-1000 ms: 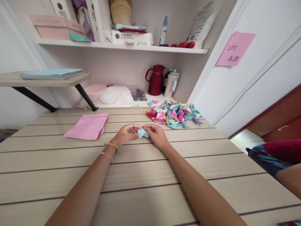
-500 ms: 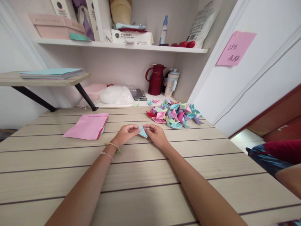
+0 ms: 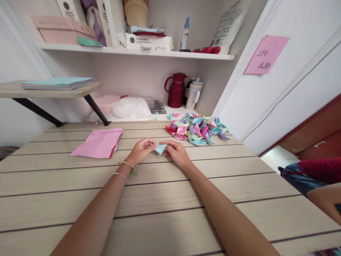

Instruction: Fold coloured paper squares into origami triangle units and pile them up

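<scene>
A small folded piece of light blue paper (image 3: 160, 148) is held between my two hands above the middle of the table. My left hand (image 3: 142, 149) pinches its left corner between thumb and fingers. On the other side, my right hand (image 3: 177, 153) grips the right edge, index finger along the top, with the other fingers curled beneath. The paper looks like a diamond or triangle pointing down. Beyond my right hand lies a heap of folded paper boats (image 3: 198, 129) in pink, blue, green, purple and red. To the left rests a stack of pink paper sheets (image 3: 97, 143).
A small raised shelf (image 3: 80, 91) on black brackets holds blue sheets (image 3: 57, 83) at the left. Behind the table stand a dark red jug (image 3: 177, 90), a speckled bottle (image 3: 193, 94) and a white plastic bag (image 3: 131, 107). A person's leg (image 3: 325, 201) shows at right.
The folded blue paper has turned between my fingers and now shows a wider face with its point downward. My right fingers have shifted along its edge.
</scene>
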`<state>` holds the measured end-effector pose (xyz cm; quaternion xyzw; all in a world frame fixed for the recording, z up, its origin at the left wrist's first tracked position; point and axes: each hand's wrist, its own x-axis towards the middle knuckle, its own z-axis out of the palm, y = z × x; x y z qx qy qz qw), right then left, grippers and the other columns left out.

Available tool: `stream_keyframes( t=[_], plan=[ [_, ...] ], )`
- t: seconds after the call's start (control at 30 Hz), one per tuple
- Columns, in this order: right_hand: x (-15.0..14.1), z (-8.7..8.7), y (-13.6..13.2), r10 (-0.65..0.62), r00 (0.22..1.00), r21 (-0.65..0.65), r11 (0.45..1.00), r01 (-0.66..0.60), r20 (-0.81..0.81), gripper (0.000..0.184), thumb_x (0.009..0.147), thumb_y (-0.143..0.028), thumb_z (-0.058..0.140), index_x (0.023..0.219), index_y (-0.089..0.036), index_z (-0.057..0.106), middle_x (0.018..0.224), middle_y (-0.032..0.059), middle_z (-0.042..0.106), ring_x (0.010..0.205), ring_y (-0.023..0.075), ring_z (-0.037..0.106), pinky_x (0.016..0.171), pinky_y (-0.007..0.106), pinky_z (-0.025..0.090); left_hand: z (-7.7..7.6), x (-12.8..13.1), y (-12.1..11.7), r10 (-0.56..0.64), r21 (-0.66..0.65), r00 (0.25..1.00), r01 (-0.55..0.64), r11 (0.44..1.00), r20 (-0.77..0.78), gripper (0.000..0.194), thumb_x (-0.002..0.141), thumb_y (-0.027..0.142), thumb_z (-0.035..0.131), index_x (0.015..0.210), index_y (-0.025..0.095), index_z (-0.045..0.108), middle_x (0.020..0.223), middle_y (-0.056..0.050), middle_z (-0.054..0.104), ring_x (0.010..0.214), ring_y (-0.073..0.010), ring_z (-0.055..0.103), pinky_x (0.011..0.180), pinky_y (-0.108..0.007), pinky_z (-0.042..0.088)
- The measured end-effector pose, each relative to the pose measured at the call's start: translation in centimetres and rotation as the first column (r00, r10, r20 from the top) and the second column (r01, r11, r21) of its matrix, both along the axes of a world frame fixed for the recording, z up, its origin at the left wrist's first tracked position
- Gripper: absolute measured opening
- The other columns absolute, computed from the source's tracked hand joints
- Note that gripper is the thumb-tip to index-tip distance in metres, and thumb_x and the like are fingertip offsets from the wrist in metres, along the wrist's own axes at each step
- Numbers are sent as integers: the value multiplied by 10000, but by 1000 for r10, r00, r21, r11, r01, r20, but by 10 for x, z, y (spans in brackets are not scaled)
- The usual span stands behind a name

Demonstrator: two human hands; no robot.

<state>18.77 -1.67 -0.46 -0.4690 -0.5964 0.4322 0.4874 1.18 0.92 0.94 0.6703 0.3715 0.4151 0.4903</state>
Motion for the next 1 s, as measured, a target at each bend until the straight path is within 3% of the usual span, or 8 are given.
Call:
stream_keyframes(
  t=[0.17,0.4,0.63,1.0],
  plan=[
    [0,3,-2,22,1000,22,1000,-22,-14,354,709,-181,425,976,-182,658,708,16,646,579,131,610,582,246,489,1,-1,-1,-3,14,999,4,1000,-48,309,640,333,686,872,140,619,870,-66,655,756,-153,599,720,-268,457],
    [1,1,-2,50,998,81,995,-53,43,319,744,-275,507,1022,-183,634,712,20,628,578,135,600,584,259,477,-5,0,4,-11,13,1000,11,1000,-2,253,677,335,658,834,140,624,851,-64,663,767,-154,604,745,-277,455],
    [2,7,-7,108,993,100,989,-114,55,321,737,-219,507,1039,-198,613,746,11,600,615,128,585,584,245,454,-3,-1,3,5,15,1000,-5,1000,15,222,678,335,654,788,144,626,795,-45,661,731,-149,600,720,-267,458],
    [1,5,-6,63,991,109,991,-76,114,305,730,-401,590,937,-184,641,652,16,614,528,117,512,458,215,367,-5,-2,5,54,-9,996,-53,999,76,243,643,342,681,764,141,621,727,-28,647,688,-142,597,704,-266,456]
  ],
)
